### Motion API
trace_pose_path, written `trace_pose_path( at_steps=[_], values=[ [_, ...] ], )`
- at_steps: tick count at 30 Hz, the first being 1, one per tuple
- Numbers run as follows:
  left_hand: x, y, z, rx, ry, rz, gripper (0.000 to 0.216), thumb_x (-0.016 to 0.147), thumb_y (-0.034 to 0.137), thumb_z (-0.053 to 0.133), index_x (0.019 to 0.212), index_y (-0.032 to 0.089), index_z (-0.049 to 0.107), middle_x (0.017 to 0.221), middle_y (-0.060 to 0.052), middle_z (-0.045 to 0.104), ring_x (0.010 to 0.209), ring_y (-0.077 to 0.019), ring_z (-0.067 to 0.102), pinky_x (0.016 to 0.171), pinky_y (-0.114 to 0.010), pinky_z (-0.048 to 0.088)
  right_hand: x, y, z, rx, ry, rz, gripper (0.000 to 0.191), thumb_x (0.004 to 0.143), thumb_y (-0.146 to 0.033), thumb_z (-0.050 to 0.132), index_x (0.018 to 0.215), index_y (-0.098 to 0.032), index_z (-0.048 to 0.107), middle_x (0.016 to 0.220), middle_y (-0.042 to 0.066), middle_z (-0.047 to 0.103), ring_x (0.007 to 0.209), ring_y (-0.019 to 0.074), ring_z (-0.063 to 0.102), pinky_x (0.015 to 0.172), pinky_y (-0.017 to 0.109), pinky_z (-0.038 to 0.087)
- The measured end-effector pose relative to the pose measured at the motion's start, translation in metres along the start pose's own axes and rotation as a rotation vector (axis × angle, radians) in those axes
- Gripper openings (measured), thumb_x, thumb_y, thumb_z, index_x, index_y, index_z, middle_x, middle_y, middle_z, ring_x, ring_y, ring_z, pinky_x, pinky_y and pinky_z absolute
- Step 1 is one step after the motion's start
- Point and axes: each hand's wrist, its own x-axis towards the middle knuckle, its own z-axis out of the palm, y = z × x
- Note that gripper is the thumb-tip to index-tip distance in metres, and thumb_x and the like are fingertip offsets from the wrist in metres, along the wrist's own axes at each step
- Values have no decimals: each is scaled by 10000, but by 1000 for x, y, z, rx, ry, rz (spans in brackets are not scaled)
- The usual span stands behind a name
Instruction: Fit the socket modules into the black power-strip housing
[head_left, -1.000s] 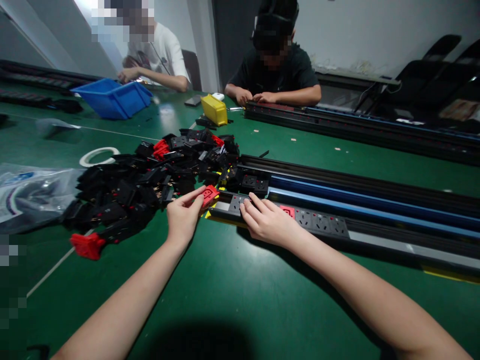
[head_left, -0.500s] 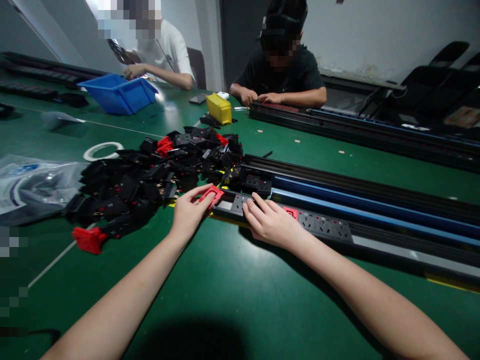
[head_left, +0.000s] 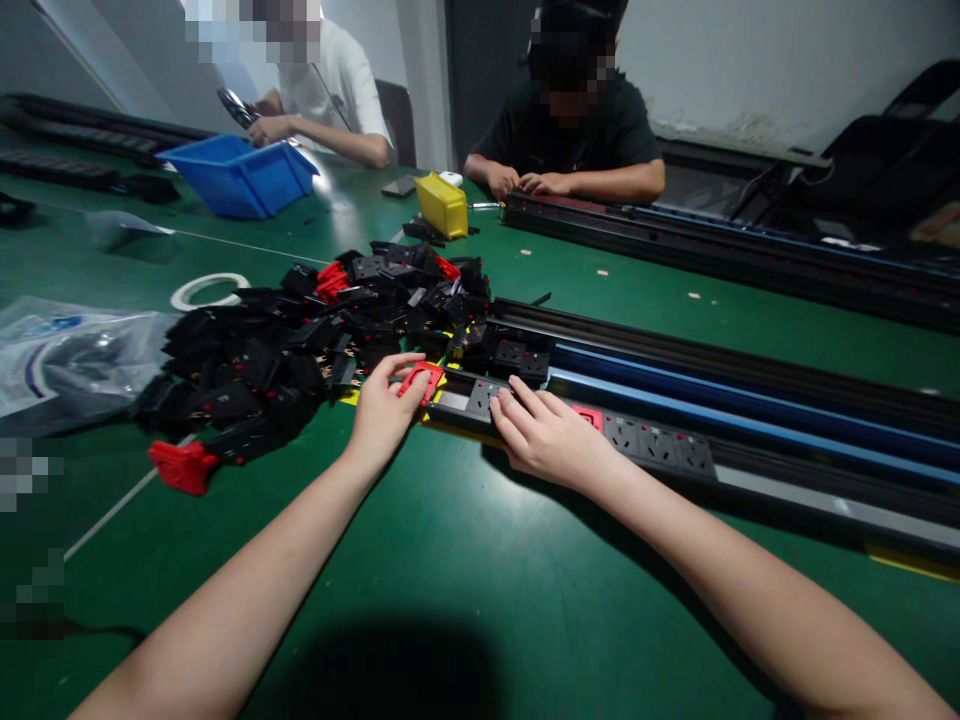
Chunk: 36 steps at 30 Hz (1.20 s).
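My left hand (head_left: 388, 408) pinches a red plastic socket frame (head_left: 422, 380) between thumb and fingers, at the left end of a long black rail (head_left: 780, 490). My right hand (head_left: 551, 430) lies over the rail, its fingers stretched out and slightly apart, their tips on a black socket module (head_left: 484, 397). A red socket piece (head_left: 591, 415) partly shows behind that hand, set in the rail. Right of it sit several black socket modules (head_left: 656, 447) in a row. A pale bare stretch of rail lies between the red frame and the module at my right fingertips.
A heap of black socket modules (head_left: 247, 365) lies to the left, with a red piece (head_left: 184, 465) at its near edge. Beyond it are a tape roll (head_left: 210, 291), a blue bin (head_left: 240, 180) and a yellow box (head_left: 442, 205). Two people sit across the table.
The view has shifted slightly. Both hands keep nearly the same places on the rail, and the red socket frame stays in my left hand.
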Motion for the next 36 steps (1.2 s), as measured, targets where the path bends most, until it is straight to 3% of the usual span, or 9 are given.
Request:
trace_pose_path(
  at_steps=[5,10,17,20,24,30,36],
  values=[
    [0,4,2,67,-44,16,503,817,503,714,1184,161,678,1027,-93,731,763,-164,664,679,-275,535,0,0,0,-44,10,-15,462,945,-227,528,1346,-1,564,1322,201,656,1286,388,587,920,409,543],
    [-5,14,3,94,-96,20,461,884,543,623,1132,171,735,1050,-92,756,831,-197,673,729,-303,529,-1,0,0,-37,4,-5,456,943,-222,530,1352,-24,565,1328,194,656,1301,373,579,937,404,536],
    [-7,15,5,13,-141,-13,462,786,494,750,1091,168,632,909,-55,737,773,-180,672,713,-285,515,-1,0,0,10,0,-1,464,942,-208,533,1362,-12,554,1328,217,649,1311,384,571,928,420,538],
    [-9,17,5,101,-163,62,362,809,486,727,993,187,641,947,-55,721,789,-177,661,699,-275,503,0,0,-1,38,-1,4,463,934,-194,545,1362,-18,556,1320,222,652,1319,383,567,932,426,536],
    [-17,23,5,335,-124,225,269,893,448,643,1003,207,691,987,-48,693,773,-167,622,675,-280,488,-1,0,0,48,-3,9,458,931,-185,542,1360,-28,559,1325,221,651,1322,382,565,919,428,539],
    [-27,25,5,575,-42,625,206,950,326,603,1093,246,728,1143,-82,612,1088,-232,587,949,-383,487,-1,0,0,-10,-2,0,444,949,-196,510,1353,-20,557,1328,223,648,1310,375,573,929,413,531],
    [-28,24,5,695,-124,659,214,980,340,557,1054,250,736,1141,-83,610,1034,-237,551,949,-414,465,-1,-1,0,-1,-13,3,460,945,-210,521,1362,-19,549,1329,223,646,1315,382,565,921,417,534]
  ],
)
